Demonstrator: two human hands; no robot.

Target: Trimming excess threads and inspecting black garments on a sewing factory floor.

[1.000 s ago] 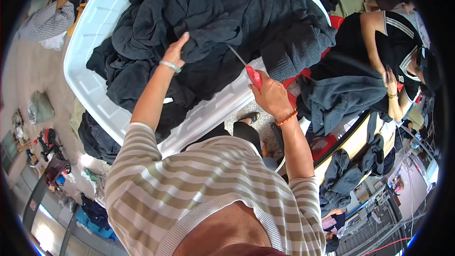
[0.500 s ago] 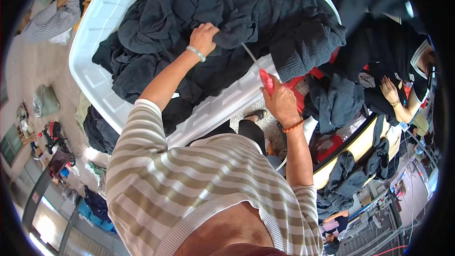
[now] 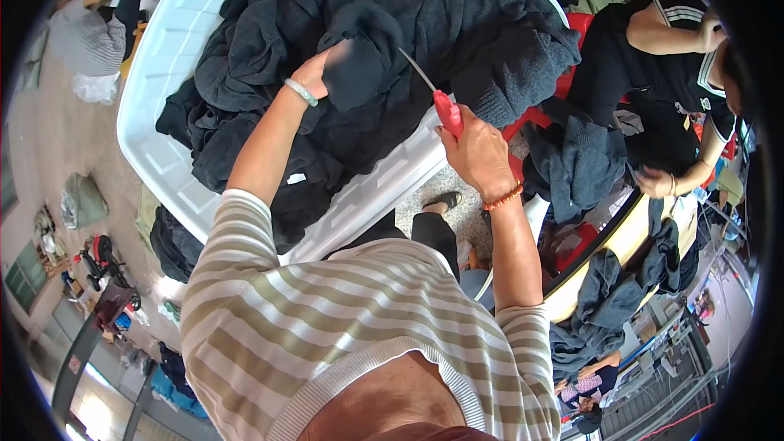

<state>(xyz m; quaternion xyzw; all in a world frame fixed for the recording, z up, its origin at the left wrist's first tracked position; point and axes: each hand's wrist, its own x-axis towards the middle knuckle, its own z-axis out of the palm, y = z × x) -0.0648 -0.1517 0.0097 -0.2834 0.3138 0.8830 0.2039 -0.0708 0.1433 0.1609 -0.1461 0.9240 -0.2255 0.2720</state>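
In front of me a large white plastic tub (image 3: 152, 126) is heaped with dark charcoal knit garments (image 3: 441, 0). My left hand (image 3: 317, 75) grips a rounded fold of one dark knit garment (image 3: 359, 53) and lifts it above the pile; its fingertips are hidden by the cloth. My right hand (image 3: 476, 153) is closed around the red handle of a tool with a slim, slightly curved metal blade (image 3: 421, 70). The blade points up and left, just right of the lifted fold, apart from it. Whether it is a knife or closed scissors cannot be made out.
A ribbed dark knit piece (image 3: 514, 73) hangs over the tub's right rim. Right of me, a co-worker in black (image 3: 653, 57) stands by a yellow-edged table (image 3: 563, 298) draped with dark garments. More dark cloth (image 3: 173, 237) lies by the tub's left side. A red scooter (image 3: 102, 261) stands farther left.
My left hand has moved left and slightly down, raising and turning the garment's fold into a rounded shape. The red-handled tool has shifted slightly left and up, its blade now clear of the cloth.
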